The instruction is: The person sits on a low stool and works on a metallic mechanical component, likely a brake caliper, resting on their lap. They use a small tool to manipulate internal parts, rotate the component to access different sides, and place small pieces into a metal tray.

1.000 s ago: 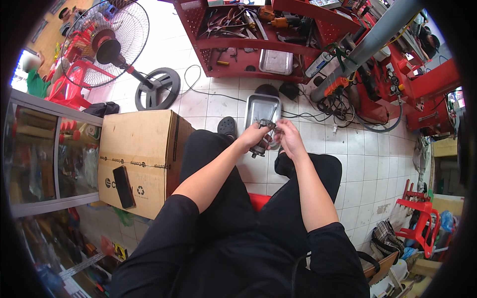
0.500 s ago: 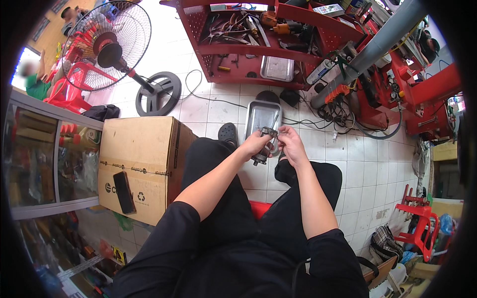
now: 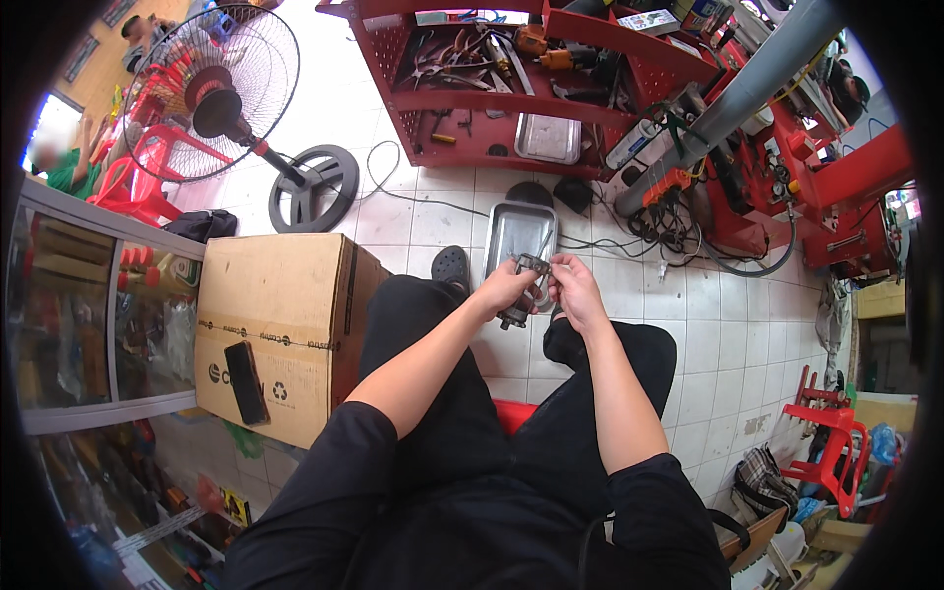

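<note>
Between my knees, my left hand (image 3: 504,290) is closed round a dark, roughly cylindrical metal part (image 3: 514,316) with wider ends. The part is tilted, its upper end leaning to the right. At that upper end my right hand (image 3: 576,291) has its thumb and fingers pinched together, close against the part's right edge. What the right fingertips grip is too small to make out. Just beyond and partly beneath the hands, a shallow metal tray (image 3: 521,222) lies on the floor.
On my left stands a cardboard box (image 3: 270,280) with a black phone (image 3: 246,383) on top. Ahead is a red tool cart (image 3: 413,98) with pliers and power tools. A fan (image 3: 313,187) stands at far left. Cables (image 3: 629,244) trail across the tiles, and a red stool (image 3: 836,447) is at right.
Both hands keep almost the same pose around the metal part. The whole view has shifted very slightly.
</note>
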Action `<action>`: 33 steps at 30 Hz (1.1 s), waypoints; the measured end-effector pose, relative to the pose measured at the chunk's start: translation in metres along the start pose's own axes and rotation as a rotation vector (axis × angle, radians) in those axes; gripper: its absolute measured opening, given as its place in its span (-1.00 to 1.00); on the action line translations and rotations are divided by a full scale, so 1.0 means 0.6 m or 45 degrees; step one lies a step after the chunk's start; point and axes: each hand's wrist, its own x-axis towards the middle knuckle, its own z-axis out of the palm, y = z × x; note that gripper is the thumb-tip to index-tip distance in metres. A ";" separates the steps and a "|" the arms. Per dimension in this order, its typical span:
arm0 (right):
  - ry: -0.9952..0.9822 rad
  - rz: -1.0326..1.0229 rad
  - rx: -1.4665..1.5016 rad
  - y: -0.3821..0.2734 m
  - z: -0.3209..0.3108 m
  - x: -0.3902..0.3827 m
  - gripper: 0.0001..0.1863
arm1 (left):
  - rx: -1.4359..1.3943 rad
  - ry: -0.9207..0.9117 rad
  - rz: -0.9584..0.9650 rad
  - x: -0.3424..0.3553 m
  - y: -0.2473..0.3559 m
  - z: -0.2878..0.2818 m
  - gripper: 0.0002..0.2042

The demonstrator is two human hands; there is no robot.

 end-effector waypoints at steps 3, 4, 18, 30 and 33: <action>-0.029 -0.020 -0.010 0.000 -0.002 -0.001 -0.84 | -0.030 0.060 -0.050 -0.002 0.002 0.003 -0.73; -0.027 -0.033 -0.020 0.000 -0.002 -0.002 -0.83 | -0.022 0.071 -0.057 -0.003 0.003 0.004 -0.73; 0.257 0.334 0.529 0.017 0.014 0.006 -0.40 | 0.126 0.062 0.224 0.009 -0.007 0.004 -0.69; 0.062 0.306 0.690 0.022 0.045 0.016 -0.21 | 0.634 0.225 0.288 -0.021 0.030 0.030 -0.56; 0.004 0.325 0.702 0.034 0.040 0.029 -0.25 | 0.680 0.255 0.301 -0.013 0.024 0.028 -0.56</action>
